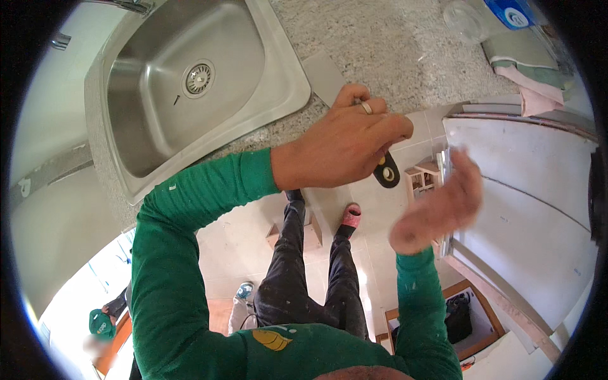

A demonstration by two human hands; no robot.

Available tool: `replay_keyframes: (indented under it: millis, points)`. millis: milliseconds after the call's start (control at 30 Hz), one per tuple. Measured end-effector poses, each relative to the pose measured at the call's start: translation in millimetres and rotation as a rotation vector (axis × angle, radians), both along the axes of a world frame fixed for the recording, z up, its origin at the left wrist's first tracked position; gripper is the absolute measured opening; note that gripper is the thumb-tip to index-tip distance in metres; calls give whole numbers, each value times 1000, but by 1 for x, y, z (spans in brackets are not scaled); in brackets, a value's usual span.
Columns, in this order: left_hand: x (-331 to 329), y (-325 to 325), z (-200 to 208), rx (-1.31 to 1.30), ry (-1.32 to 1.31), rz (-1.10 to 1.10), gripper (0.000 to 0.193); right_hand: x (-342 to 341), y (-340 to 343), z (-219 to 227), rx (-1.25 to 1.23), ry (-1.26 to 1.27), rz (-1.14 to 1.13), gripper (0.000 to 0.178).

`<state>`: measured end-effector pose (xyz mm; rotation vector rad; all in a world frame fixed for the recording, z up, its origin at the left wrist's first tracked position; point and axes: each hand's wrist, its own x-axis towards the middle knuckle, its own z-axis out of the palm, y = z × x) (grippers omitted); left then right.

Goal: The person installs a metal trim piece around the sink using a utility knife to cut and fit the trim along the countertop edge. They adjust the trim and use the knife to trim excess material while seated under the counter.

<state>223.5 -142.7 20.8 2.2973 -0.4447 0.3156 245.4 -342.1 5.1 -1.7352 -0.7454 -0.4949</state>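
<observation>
Holding a black-handled tool (pixel 386 172) in my left hand (pixel 345 142), I am keeping the fingers curled shut around its grip, so that only the rounded black end with a pale ring is showing below my knuckles; what kind of tool it is I cannot tell. A ring is sitting on one finger of that hand. I am holding this hand over the front edge of the speckled stone countertop (pixel 380 44), just to the right of the steel sink (pixel 190 88). My right hand (pixel 437 209) is hovering with fingers spread and nothing in it, blurred, against the left edge of a white cabinet door (pixel 525 202) standing open beside the counter. Folded cloths (pixel 529 63) are lying on the counter at the far right, well apart from both hands. Below, my legs and a pink slipper (pixel 350 215) are showing over the pale tiled floor (pixel 234 253).
</observation>
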Motion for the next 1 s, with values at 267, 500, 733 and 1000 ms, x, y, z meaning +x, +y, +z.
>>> replay_keyframes:
  millis: [267,500,733,1000]
  points:
    - [2,2,-2,-42,-21,11,40,19,36,19,-94,-4,75,88]
    - [-3,4,3,90,-85,0,44,61,35,3,-254,-363,-70,56]
    - [0,-5,-7,36,-139,101,41,86,33,8,-500,-234,-27,33]
    - [-5,2,-1,-28,-110,95,29,2,17,4,-545,117,-7,41]
